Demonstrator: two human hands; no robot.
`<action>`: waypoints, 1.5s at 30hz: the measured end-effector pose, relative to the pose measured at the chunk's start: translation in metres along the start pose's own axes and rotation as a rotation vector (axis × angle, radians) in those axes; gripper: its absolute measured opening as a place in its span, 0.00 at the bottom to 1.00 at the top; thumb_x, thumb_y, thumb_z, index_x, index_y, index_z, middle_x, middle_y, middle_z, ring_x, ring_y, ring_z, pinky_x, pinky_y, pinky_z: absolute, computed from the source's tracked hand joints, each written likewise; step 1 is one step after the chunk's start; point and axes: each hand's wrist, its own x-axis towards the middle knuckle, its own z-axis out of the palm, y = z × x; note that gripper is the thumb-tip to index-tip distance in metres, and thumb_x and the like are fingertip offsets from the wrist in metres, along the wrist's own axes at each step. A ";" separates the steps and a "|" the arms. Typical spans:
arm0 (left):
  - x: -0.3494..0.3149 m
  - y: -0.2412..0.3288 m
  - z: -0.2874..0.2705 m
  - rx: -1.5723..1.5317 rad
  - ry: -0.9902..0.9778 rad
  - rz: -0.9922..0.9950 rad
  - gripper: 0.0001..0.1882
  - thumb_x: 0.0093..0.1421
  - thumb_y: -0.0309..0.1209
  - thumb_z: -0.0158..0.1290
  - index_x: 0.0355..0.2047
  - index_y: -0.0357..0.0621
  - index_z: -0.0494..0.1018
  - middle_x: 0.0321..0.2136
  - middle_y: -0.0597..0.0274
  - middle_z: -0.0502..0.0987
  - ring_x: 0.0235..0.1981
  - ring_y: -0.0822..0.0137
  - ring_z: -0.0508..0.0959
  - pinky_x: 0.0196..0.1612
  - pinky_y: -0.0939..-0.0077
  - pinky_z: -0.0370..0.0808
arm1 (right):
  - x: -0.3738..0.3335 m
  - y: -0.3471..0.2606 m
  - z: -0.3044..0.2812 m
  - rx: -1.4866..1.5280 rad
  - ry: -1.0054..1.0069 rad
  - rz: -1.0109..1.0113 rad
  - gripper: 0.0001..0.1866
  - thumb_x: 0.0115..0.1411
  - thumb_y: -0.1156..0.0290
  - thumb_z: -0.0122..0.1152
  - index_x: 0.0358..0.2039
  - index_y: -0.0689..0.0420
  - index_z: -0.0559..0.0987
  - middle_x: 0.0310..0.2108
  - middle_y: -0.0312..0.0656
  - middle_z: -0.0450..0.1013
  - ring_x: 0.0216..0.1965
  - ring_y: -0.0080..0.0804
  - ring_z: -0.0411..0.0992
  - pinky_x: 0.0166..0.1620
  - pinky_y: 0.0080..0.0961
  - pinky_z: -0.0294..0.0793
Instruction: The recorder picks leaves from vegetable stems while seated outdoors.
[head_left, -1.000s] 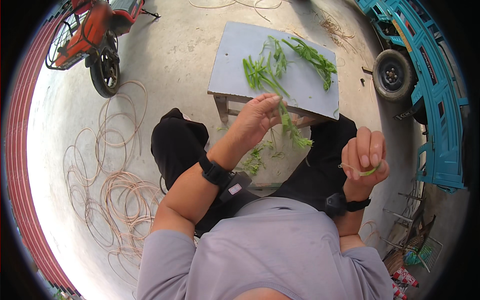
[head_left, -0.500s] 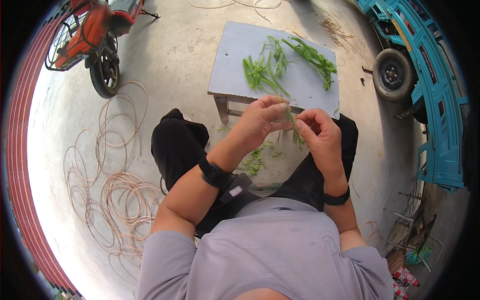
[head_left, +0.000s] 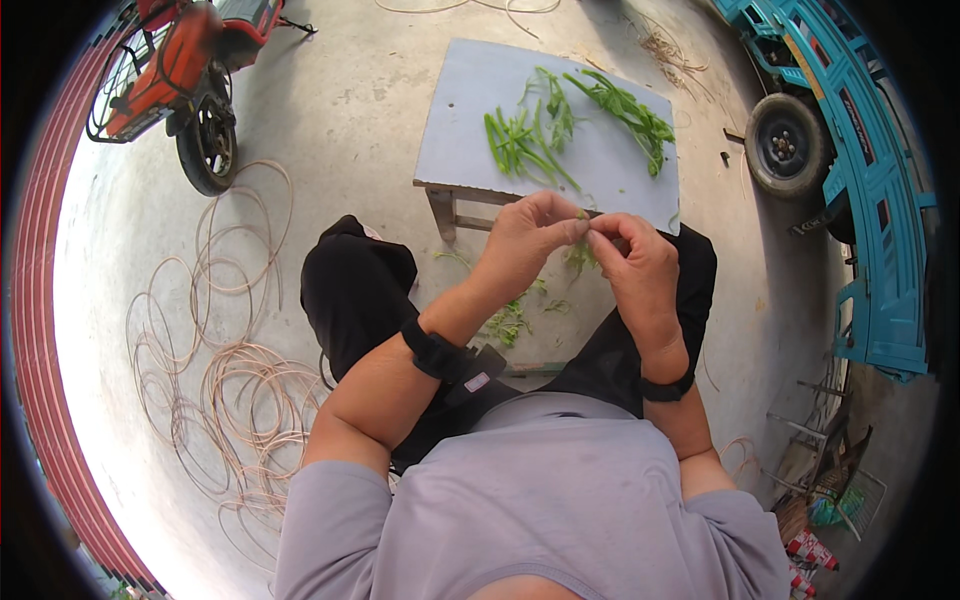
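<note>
Both hands meet just off the near edge of a low grey-topped table [head_left: 465, 140]. My left hand [head_left: 530, 238] is closed with thumb and fingertips on a green leafy stem [head_left: 579, 258], its leaves hanging below the fingers. My right hand [head_left: 640, 262] pinches at the same stem, fingertips touching those of the left; the stem is mostly hidden there. On the tabletop lie a pile of cut green stems [head_left: 512, 145], a few leafy sprigs [head_left: 558, 108] beside it, and a leafy green bunch [head_left: 630, 115] to the right.
Green scraps [head_left: 508, 325] lie on the concrete floor between my knees. Loose coils of thin cane or tubing [head_left: 255, 400] spread at left. A red two-wheeler [head_left: 165, 75] stands far left, a blue cargo vehicle [head_left: 870, 190] at right. A metal rack [head_left: 800, 430] stands lower right.
My hands have drawn together until their fingertips touch. The left moved slightly right, and the stem between them now hangs lower and shows less.
</note>
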 end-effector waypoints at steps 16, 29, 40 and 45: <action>-0.002 -0.004 0.003 0.100 0.012 0.087 0.09 0.56 0.27 0.58 0.34 0.35 0.74 0.31 0.63 0.78 0.34 0.77 0.74 0.41 0.82 0.71 | 0.002 0.003 0.008 0.103 0.072 -0.055 0.03 0.49 0.77 0.61 0.25 0.61 0.76 0.20 0.39 0.72 0.20 0.22 0.71 0.26 0.21 0.71; 0.001 -0.001 0.001 -0.179 0.028 -0.046 0.08 0.59 0.30 0.55 0.34 0.39 0.72 0.31 0.63 0.77 0.34 0.72 0.77 0.44 0.76 0.74 | -0.001 0.014 0.002 0.718 -0.094 0.239 0.05 0.57 0.75 0.57 0.34 0.62 0.75 0.26 0.34 0.73 0.21 0.16 0.71 0.23 0.11 0.68; 0.003 0.008 -0.005 -0.320 0.078 -0.127 0.07 0.62 0.30 0.52 0.35 0.38 0.72 0.31 0.60 0.77 0.34 0.69 0.78 0.44 0.74 0.76 | -0.011 0.022 -0.041 1.037 -0.380 -0.032 0.05 0.57 0.73 0.57 0.32 0.61 0.73 0.28 0.36 0.71 0.22 0.19 0.69 0.25 0.14 0.69; 0.008 0.000 -0.012 -0.326 0.125 -0.131 0.07 0.62 0.30 0.51 0.35 0.38 0.71 0.32 0.59 0.77 0.34 0.69 0.78 0.43 0.73 0.77 | -0.016 0.012 -0.070 1.278 -0.504 -0.214 0.09 0.53 0.69 0.60 0.27 0.61 0.71 0.25 0.42 0.67 0.20 0.23 0.66 0.24 0.16 0.70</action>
